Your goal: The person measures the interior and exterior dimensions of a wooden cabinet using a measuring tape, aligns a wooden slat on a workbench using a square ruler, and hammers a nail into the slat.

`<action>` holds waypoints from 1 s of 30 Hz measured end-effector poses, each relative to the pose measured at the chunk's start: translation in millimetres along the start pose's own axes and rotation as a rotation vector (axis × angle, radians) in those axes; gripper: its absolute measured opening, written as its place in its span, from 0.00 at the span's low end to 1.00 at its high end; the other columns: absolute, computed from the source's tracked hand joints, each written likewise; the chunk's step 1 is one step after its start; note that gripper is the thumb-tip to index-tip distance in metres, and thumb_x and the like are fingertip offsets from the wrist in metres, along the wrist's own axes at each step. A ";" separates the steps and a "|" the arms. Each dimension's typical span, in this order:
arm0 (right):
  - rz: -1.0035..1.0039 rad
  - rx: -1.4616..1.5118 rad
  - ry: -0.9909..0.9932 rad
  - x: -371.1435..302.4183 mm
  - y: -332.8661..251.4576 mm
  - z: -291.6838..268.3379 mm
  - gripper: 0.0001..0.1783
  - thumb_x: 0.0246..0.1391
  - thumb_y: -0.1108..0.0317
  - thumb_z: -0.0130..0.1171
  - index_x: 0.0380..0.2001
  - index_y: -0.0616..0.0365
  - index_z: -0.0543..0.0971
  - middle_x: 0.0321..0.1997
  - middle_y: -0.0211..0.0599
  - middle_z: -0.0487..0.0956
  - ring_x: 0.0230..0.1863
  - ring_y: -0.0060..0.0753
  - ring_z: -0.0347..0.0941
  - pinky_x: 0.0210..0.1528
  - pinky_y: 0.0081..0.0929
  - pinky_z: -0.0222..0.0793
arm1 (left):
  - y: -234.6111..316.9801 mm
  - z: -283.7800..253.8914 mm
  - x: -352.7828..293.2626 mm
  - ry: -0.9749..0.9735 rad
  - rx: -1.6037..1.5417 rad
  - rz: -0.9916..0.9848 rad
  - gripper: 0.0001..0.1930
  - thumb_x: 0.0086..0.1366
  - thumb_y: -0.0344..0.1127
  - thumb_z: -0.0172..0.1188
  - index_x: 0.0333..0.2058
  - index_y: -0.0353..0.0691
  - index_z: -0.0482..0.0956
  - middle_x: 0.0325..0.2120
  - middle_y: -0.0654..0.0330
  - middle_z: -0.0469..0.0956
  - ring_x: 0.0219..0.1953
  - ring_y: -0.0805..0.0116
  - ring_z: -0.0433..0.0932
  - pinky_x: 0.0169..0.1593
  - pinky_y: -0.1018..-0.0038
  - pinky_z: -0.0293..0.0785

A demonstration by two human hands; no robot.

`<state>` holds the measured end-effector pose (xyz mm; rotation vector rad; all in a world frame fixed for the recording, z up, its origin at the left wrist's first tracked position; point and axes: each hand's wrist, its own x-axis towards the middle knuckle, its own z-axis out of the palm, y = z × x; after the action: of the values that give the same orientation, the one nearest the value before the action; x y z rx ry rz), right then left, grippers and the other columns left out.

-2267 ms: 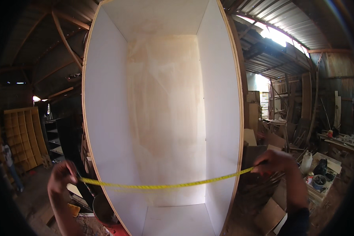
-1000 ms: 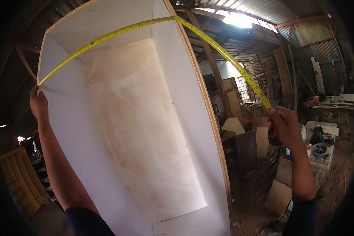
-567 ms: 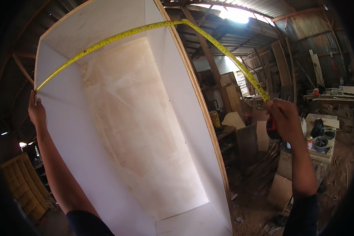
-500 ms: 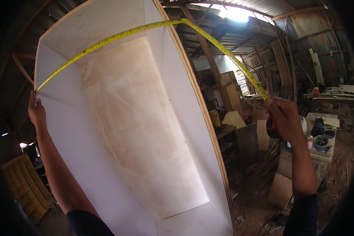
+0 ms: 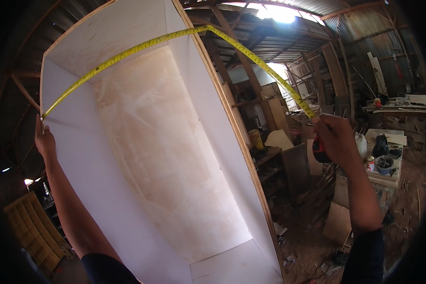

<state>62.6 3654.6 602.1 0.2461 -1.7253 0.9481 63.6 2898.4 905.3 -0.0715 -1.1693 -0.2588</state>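
A tall open-fronted cabinet (image 5: pixel 161 142) stands tilted in view before me, with white inner sides, bare plywood edges and a pale brownish back panel. Across its upper front runs the yellow blade of a tape measure (image 5: pixel 144 45), bowed upward and kinked down just past the right edge. My left hand (image 5: pixel 45 140) is closed at the cabinet's left edge, pinching the blade's end there. Out to the right of the cabinet, my right hand (image 5: pixel 337 139) grips the red and black tape case (image 5: pixel 320 150), partly hidden by the fingers.
At the right, a cluttered workbench (image 5: pixel 388 177) carries a dark bucket (image 5: pixel 385 164), a can and a black bag. Wood boards (image 5: pixel 338 220) lean below it. A yellow slatted frame (image 5: pixel 35 225) stands at lower left. Wooden posts (image 5: pixel 258 85) rise behind the cabinet.
The view has shifted a little, so the cabinet's right edge and my right hand with the tape case appear slightly further left. Both hands keep their hold, and the blade still spans the cabinet.
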 end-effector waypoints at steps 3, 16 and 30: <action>0.022 -0.012 -0.026 -0.4 -2.9 -0.9 0.20 0.68 0.61 0.55 0.28 0.67 0.80 0.21 0.44 0.79 0.24 0.34 0.79 0.32 0.33 0.71 | 6.3 -0.4 -3.9 0.003 0.023 -0.011 0.30 0.71 0.23 0.54 0.70 0.52 0.69 0.66 0.55 0.74 0.67 0.56 0.73 0.67 0.67 0.68; -0.006 -0.082 -0.012 -9.9 -16.7 -1.4 0.21 0.69 0.60 0.53 0.28 0.68 0.79 0.20 0.48 0.76 0.26 0.37 0.81 0.32 0.35 0.71 | -3.8 -9.2 -7.4 0.012 0.020 0.093 0.32 0.68 0.21 0.52 0.70 0.48 0.68 0.65 0.54 0.74 0.65 0.56 0.75 0.65 0.67 0.69; 0.206 0.299 -0.938 -133.3 36.7 -28.0 0.20 0.63 0.54 0.66 0.49 0.58 0.81 0.31 0.30 0.81 0.26 0.19 0.77 0.28 0.21 0.74 | 65.7 -80.2 -71.3 -0.377 -1.291 -0.299 0.24 0.75 0.43 0.54 0.61 0.30 0.74 0.46 0.59 0.82 0.52 0.69 0.79 0.58 0.69 0.73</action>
<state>111.6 3660.0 469.9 0.8201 -2.4764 1.3682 125.4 2958.4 813.7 -1.1168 -1.2075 -1.2780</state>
